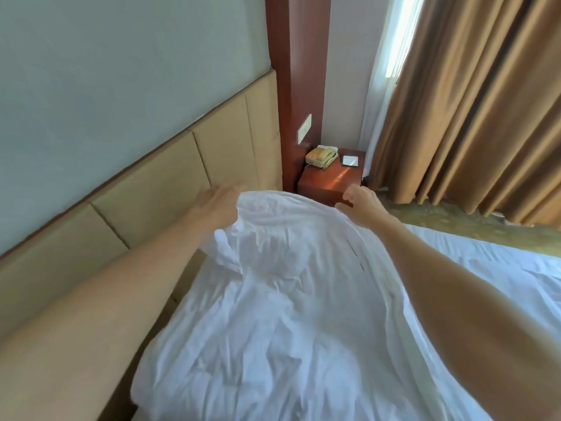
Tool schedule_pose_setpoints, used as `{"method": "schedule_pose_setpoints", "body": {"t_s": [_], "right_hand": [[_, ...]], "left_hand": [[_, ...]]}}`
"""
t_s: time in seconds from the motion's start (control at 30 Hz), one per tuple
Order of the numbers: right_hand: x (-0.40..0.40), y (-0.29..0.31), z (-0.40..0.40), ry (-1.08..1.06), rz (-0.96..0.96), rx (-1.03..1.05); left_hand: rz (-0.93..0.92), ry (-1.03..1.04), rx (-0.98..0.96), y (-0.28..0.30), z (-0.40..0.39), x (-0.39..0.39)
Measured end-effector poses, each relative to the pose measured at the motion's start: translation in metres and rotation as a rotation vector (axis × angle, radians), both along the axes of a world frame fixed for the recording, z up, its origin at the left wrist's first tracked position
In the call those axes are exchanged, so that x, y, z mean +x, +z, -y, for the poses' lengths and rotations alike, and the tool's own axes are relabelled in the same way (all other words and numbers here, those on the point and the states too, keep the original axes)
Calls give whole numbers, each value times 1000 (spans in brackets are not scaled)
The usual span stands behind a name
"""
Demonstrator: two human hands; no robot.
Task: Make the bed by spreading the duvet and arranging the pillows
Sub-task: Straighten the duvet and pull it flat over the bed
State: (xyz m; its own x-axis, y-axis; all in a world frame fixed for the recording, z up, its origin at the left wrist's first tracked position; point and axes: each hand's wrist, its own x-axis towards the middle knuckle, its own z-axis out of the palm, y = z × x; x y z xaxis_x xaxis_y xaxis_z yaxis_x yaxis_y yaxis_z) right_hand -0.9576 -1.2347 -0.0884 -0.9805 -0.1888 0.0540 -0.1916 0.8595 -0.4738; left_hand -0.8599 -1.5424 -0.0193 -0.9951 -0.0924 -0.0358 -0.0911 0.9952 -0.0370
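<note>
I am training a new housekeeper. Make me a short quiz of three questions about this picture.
1. True or false: both hands touch the white duvet.
2. What stands on the nightstand beside the small dark-framed card? A) lamp B) telephone C) glass
3. Which hand is nearer the padded headboard?

Key: 1 true: left hand and right hand are at its far edge. 2 B, a telephone. 3 left.

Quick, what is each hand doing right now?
Left hand: closed on the far edge of the white duvet.
Right hand: fingers curled, gripping the same edge.
</note>
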Motion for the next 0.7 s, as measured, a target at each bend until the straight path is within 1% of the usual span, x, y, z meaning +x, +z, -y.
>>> {"method": "schedule_pose_setpoints", "body": {"t_s": [0.07,0.17,0.3,0.43,0.53,0.7], "right_hand": [[25,-12,2,50,112,77],[74,-34,5,92,273,203],[157,-35,13,60,454,150],[243,-15,31,48,507,124],[305,5,38,8,508,90],[408,24,33,-92,513,33]], "left_hand": [[79,-66,67,-19,2,25],[280,-58,196,-36,19,73],[397,-43,241,-36,56,146],[471,-92,239,-24,77,215],[472,-133,289,-18,82,257],[516,-271,277,-25,62,308]]}}
